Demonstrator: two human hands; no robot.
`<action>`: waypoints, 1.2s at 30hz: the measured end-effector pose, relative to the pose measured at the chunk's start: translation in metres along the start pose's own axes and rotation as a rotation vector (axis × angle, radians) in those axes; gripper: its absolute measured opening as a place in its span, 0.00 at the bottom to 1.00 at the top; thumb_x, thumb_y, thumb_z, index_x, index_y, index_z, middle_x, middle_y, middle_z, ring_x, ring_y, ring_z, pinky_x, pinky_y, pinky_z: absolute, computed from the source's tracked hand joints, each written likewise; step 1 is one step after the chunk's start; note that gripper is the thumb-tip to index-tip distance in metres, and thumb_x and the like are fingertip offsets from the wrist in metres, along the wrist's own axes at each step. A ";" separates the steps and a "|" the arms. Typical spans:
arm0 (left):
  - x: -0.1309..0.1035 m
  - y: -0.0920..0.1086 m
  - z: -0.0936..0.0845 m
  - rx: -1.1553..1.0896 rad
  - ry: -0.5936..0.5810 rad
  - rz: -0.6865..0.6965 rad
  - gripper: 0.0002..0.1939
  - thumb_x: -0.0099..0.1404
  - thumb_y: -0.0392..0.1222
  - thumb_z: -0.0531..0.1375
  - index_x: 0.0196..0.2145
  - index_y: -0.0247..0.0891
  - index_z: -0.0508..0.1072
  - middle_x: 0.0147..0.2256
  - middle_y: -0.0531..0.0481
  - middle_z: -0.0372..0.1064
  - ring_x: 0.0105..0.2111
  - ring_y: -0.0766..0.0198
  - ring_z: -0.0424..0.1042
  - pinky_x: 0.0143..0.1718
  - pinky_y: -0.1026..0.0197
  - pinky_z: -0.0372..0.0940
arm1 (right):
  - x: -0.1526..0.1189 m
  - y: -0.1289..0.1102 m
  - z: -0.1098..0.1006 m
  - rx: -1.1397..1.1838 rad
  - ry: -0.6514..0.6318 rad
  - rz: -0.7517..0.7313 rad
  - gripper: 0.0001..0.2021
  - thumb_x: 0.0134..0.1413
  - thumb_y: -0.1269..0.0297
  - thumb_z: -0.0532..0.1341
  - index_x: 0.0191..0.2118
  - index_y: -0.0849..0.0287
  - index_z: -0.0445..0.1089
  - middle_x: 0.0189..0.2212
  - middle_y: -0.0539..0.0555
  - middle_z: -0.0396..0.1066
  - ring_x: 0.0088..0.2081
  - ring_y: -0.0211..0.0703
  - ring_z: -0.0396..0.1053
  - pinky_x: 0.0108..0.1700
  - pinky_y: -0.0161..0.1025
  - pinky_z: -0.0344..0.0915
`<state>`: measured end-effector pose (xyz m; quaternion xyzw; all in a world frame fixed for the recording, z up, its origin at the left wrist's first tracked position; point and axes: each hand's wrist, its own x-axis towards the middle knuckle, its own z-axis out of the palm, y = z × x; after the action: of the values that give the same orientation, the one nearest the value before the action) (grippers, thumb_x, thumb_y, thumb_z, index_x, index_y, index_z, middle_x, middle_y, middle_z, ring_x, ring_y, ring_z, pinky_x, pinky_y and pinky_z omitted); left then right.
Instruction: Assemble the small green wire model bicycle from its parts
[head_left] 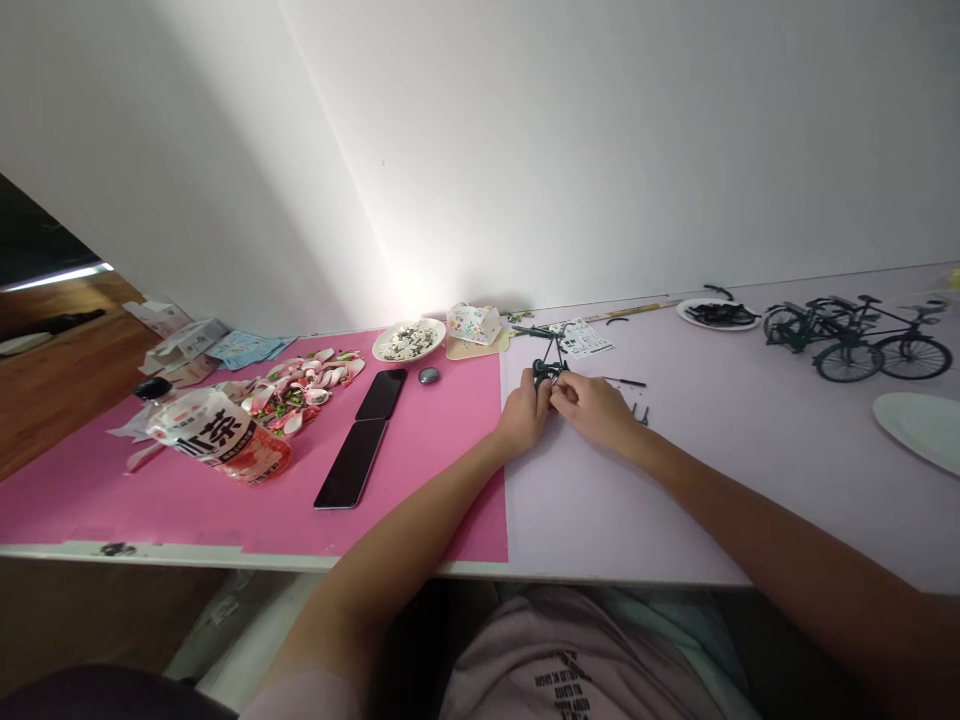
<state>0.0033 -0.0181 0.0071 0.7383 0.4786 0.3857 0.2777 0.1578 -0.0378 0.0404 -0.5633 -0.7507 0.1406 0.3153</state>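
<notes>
Currently we're gripping a dark mini bike frame [551, 369] w/ L hand [523, 412] over the pale tabletop [600, 510]; R hand [594, 406] is pinching at its near end, exact pt. too small to tell. Model bikes [847, 345] are standing far R.

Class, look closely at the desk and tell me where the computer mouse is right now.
In the head view, the mouse sits left of both hands on the pink surface, just right of the black phone.

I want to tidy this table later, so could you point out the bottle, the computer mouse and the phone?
Bottle [225, 437]: head view, on its label.
Mouse [428, 376]: head view, top shell.
Phone [350, 468]: head view, lower dark panel.
</notes>
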 end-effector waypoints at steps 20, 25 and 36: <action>0.010 -0.006 0.003 -0.514 0.077 -0.064 0.20 0.75 0.59 0.54 0.45 0.36 0.62 0.38 0.46 0.75 0.31 0.64 0.78 0.42 0.56 0.72 | 0.032 0.049 -0.003 0.101 0.528 -0.049 0.15 0.63 0.54 0.56 0.51 0.55 0.62 0.51 0.63 0.68 0.52 0.56 0.65 0.58 0.54 0.61; 0.014 -0.009 0.002 -0.562 0.110 -0.103 0.19 0.75 0.57 0.55 0.44 0.35 0.63 0.37 0.45 0.76 0.32 0.63 0.78 0.43 0.56 0.73 | 0.044 0.074 -0.023 0.061 0.669 0.036 0.19 0.65 0.56 0.54 0.58 0.56 0.58 0.57 0.65 0.62 0.57 0.59 0.62 0.60 0.59 0.59; 0.022 -0.018 0.001 -0.555 0.276 -0.127 0.19 0.74 0.57 0.56 0.45 0.36 0.64 0.38 0.45 0.76 0.31 0.64 0.78 0.42 0.57 0.72 | 0.058 0.106 -0.050 -0.049 0.769 0.105 0.19 0.66 0.53 0.52 0.58 0.55 0.61 0.54 0.66 0.66 0.53 0.59 0.66 0.53 0.57 0.64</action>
<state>0.0007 0.0088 -0.0007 0.5437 0.4333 0.5801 0.4244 0.2600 0.0442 0.0364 -0.6201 -0.5510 -0.0827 0.5523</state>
